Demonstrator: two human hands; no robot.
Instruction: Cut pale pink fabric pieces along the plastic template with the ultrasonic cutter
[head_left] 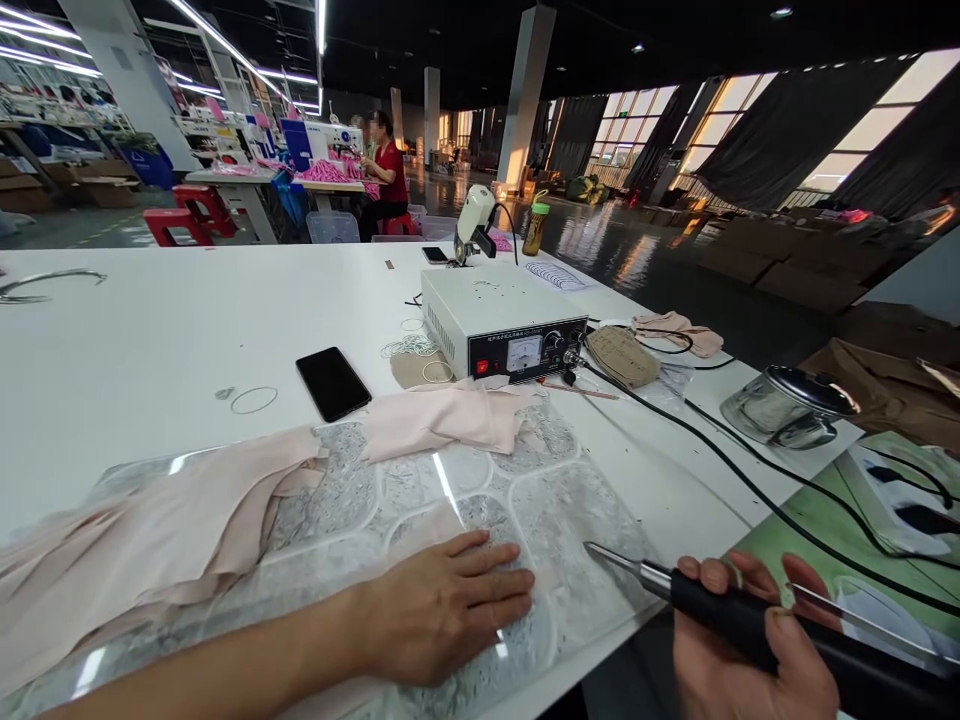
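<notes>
My left hand (446, 605) lies flat, fingers stretched out, on a clear template sheet (570, 510) with rounded outlines. Pale pink fabric shows under the sheet around that hand. In my right hand (750, 640), at the lower right, is an ultrasonic cutter (657, 578) with a black handle; its metal tip points left, over the sheet's right part. A thin metal strip, perhaps tweezers (862, 618), runs along the handle by the same hand. Stacked pale pink fabric pieces (180, 530) cover the sheet's left side, and a smaller fabric stack (442, 420) lies at its back edge.
Behind the sheet stand a generator box (502, 310) and a phone (334, 384). Black cables (720, 450) cross the table's right side, near a lidded glass cup (780, 405). Elastic loops (412, 346) lie left of the box. A person in red (390, 170) sits farther back.
</notes>
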